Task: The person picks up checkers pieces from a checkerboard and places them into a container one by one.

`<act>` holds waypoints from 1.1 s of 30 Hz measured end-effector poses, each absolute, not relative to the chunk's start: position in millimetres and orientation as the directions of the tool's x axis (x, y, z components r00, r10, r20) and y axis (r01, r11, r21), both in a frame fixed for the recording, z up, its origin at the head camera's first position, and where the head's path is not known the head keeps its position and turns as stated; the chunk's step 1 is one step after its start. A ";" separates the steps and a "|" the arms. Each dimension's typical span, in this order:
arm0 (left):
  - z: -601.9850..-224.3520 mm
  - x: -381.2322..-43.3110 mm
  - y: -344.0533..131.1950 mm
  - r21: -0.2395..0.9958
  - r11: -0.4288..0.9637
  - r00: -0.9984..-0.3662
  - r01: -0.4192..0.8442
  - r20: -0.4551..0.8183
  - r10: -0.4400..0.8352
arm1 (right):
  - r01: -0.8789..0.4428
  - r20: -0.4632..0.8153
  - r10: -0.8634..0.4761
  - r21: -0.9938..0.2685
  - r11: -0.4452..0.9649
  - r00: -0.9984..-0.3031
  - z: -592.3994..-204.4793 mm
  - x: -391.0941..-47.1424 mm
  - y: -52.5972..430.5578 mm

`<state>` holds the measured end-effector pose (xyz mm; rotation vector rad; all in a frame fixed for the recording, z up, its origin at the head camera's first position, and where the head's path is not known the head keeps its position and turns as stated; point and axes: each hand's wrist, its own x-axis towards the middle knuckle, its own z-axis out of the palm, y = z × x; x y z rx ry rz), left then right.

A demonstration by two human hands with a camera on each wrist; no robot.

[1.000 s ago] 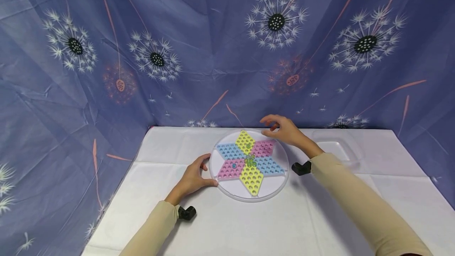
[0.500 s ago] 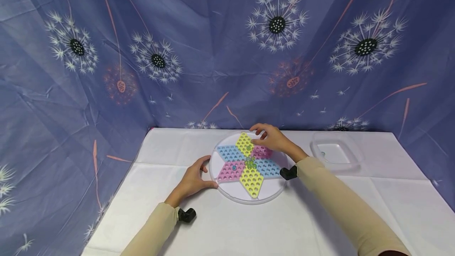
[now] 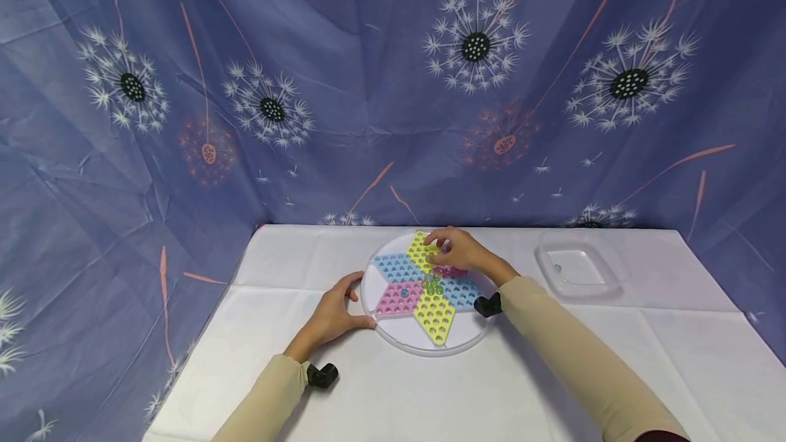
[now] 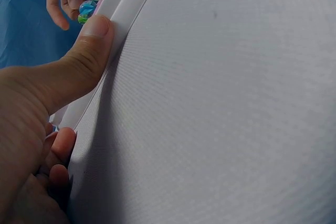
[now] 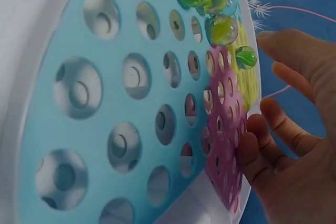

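- Gripping the left rim of the Chinese checkers board [image 3: 399, 334], just below frame centre, the left hand [image 3: 331, 309] had thumb and fingers clamped on it.
- Right hand [image 3: 463, 249] was over the board's upper part, thumb and fingers apart beside a green marble [image 5: 247, 57].
- Marble cluster [image 3: 432, 286] lay mid-board; blue marble [image 3: 404, 292] sat left of it.
- Clear plastic tray [image 3: 580, 269] stood at right of frame.

A plain beige cloth long left sleeve [image 3: 265, 398] and a matching right sleeve [image 3: 583, 350] run close-fitting to the wrists, lightly creased. Beyond them are a bare left hand [image 3: 333, 309] and bare right hand [image 3: 462, 251]. A small, blocky black left wrist camera [image 3: 323, 376] and an identical-looking right wrist camera [image 3: 488, 305] jut out beside the cuffs. A very dark patch [image 3: 660, 436] borders the right sleeve's near end.
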<state>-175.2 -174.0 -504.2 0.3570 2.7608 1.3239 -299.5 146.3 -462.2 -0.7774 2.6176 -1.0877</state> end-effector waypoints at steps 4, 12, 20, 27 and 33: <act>-505.2 -174.8 -174.5 0.775 0.605 -0.972 0.182 0.047 0.232 | -0.398 0.006 -0.548 -0.693 0.600 -0.837 -463.2 -298.8 144.5; -506.2 -174.6 -174.6 0.776 0.603 -0.971 0.186 0.050 0.234 | -0.398 0.007 -0.542 -0.687 0.608 -0.840 -467.8 -299.2 142.3; -505.0 -174.1 -174.4 0.780 0.600 -0.971 0.181 0.046 0.233 | -0.437 0.048 -0.552 -0.671 0.600 -0.832 -469.7 -299.0 141.9; -504.9 -174.5 -173.5 0.778 0.603 -0.972 0.176 0.040 0.232 | -0.458 0.076 -0.557 -0.665 0.590 -0.827 -473.2 -299.8 142.7; -504.5 -174.2 -173.1 0.776 0.609 -0.974 0.166 0.032 0.226 | -0.456 0.081 -0.552 -0.669 0.587 -0.830 -472.5 -298.9 142.4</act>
